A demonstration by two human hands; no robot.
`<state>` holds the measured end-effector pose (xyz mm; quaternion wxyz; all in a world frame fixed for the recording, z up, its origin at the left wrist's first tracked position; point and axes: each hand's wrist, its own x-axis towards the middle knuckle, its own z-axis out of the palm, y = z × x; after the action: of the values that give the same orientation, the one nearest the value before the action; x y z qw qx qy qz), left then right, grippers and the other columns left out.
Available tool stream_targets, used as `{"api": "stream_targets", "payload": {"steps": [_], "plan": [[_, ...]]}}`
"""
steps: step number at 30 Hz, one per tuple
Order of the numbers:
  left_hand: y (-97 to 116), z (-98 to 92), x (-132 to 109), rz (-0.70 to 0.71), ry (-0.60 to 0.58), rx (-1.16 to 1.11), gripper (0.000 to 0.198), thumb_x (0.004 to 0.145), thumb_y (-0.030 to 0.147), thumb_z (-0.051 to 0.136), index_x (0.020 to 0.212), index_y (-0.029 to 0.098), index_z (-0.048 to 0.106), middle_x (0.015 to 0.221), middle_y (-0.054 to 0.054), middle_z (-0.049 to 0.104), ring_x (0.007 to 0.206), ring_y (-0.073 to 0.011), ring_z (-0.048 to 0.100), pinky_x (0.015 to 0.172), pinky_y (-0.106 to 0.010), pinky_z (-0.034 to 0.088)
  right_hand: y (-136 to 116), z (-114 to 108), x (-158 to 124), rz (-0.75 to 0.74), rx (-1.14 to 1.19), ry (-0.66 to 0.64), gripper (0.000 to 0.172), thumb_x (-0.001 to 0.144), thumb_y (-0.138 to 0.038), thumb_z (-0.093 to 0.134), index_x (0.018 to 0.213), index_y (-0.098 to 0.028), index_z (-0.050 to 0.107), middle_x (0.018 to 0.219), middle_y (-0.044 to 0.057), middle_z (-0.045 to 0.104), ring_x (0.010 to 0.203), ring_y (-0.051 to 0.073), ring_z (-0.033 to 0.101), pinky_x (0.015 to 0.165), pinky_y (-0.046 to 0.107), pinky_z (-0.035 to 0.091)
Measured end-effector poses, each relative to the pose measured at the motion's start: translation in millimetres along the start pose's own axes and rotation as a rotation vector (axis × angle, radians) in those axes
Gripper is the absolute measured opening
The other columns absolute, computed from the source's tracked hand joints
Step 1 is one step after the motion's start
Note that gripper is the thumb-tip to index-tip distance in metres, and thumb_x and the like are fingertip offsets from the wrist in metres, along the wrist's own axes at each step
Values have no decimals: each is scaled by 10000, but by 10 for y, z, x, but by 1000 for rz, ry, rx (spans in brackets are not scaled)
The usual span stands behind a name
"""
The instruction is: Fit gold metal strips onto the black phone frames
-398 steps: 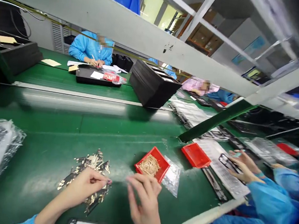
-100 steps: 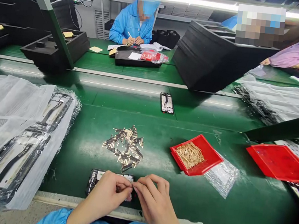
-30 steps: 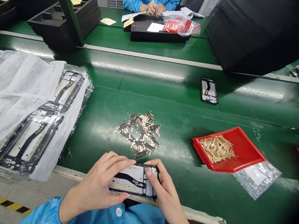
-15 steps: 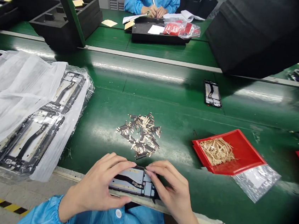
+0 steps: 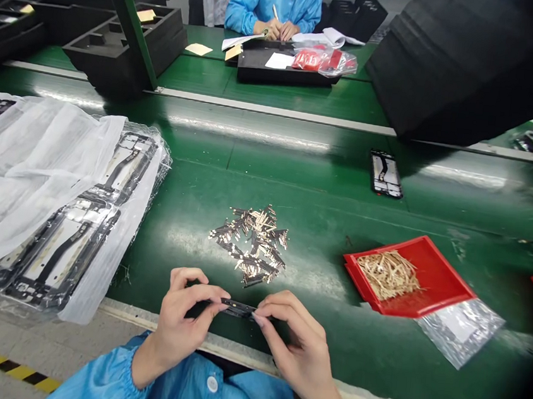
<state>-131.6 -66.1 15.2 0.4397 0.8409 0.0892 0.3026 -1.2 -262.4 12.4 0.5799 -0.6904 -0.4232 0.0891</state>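
Observation:
My left hand point(image 5: 187, 308) and my right hand point(image 5: 292, 340) pinch a black phone mid-frame point(image 5: 237, 309) between them, turned edge-on so that its face is hidden. Fingertips from both hands touch its short ends. Just beyond my hands, a loose pile of small gold-coloured metal parts point(image 5: 249, 245) lies on the green conveyor belt point(image 5: 323, 199). To the right stands a red tray point(image 5: 438, 262) holding a bundle of thin gold strips point(image 5: 387, 275).
Several phone mid-frames lie in a clear plastic bag under white sheeting point(image 5: 66, 229) at left. One loose frame point(image 5: 386, 174) lies on the belt. Black foam trays point(image 5: 130, 45) stand beyond, where a co-worker in a blue smock point(image 5: 277, 7) writes at a black tray point(image 5: 280, 64).
The mid-frame has tilted from lying nearly flat in my hands to edge-on. My left hand has lifted and turned, and my right hand has shifted to its end.

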Motion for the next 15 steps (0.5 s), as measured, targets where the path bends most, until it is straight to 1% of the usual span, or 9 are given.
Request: {"api": "stream_targets", "payload": {"steps": [3,6,8,10,11,13,15], "plan": [[-6,8,-22,130,74,38,299,944,-45,720,882,234,631,1004,48,839,952,-226,602,898,-423,434,-26,47,-35,97,94,28,161,1037,-80,692,1049,-240,708,945,40,684,844,176,664,738,281,558],[5,2,-43,222,90,79,319,953,-68,698,813,213,642,1026,40,842,928,-220,594,886,-430,398,-3,110,-77,185,191,75,108,1039,-153,730,1041,-255,693,947,28,656,843,166,645,719,250,544],[3,-2,-71,262,88,106,311,975,-41,704,792,208,666,1061,24,841,936,-227,577,873,-429,390,23,153,-108,215,233,71,88,1054,-184,720,1068,-265,688,977,27,666,889,167,659,754,240,555],[-15,-5,-108,296,101,123,296,988,-13,717,788,204,692,1094,2,838,930,-229,571,858,-426,400,46,183,-140,218,244,21,94,1094,-196,662,1119,-281,694,1025,26,697,957,168,684,828,241,565],[-28,-7,-125,310,105,121,271,993,-3,718,814,201,717,1109,-15,835,925,-229,573,844,-420,416,54,188,-155,216,240,-16,125,1116,-199,622,1162,-291,694,1061,26,712,992,167,694,871,246,566],[-54,-12,-145,330,92,112,212,1013,8,691,957,191,783,1126,-57,826,925,-227,579,806,-395,459,62,177,-179,222,215,-96,186,1142,-213,574,1265,-311,672,1146,22,726,1061,166,704,957,255,557],[-65,-19,-145,340,59,118,238,1033,15,653,1117,177,805,1116,-84,816,928,-224,583,763,-364,489,63,148,-195,247,194,-176,217,1155,-236,553,1335,-322,638,1229,21,719,1135,169,699,1024,262,541]]}}
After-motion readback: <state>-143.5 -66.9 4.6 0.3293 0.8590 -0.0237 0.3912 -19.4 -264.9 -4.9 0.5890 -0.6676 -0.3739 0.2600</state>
